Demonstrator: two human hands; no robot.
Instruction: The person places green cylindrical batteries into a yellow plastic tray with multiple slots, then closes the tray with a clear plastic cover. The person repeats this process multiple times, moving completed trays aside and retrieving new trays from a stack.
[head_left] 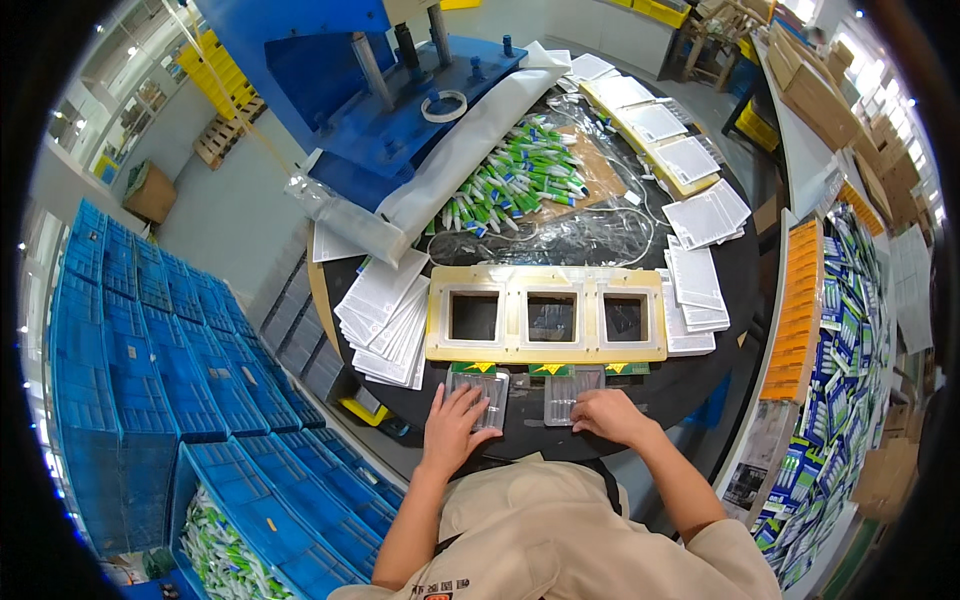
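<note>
My left hand (455,428) lies with its fingers spread over a clear plastic blister tray (494,400) near the front edge of the round black table. Curled at the right edge of a second clear blister tray (562,398), my right hand (608,414) has its fingertips closed on it. Green-and-yellow cards (549,370) show at the far ends of the trays. Just beyond stands a cream-yellow frame fixture (514,318) with three white-rimmed rectangular openings.
Stacks of white printed cards (385,320) flank the fixture. Green-and-white tubes (515,180) are heaped behind it. A blue press (400,120) stands far left. Blue crates (130,380) rise at left, some holding tubes. Packaged goods (830,400) fill a bin at right.
</note>
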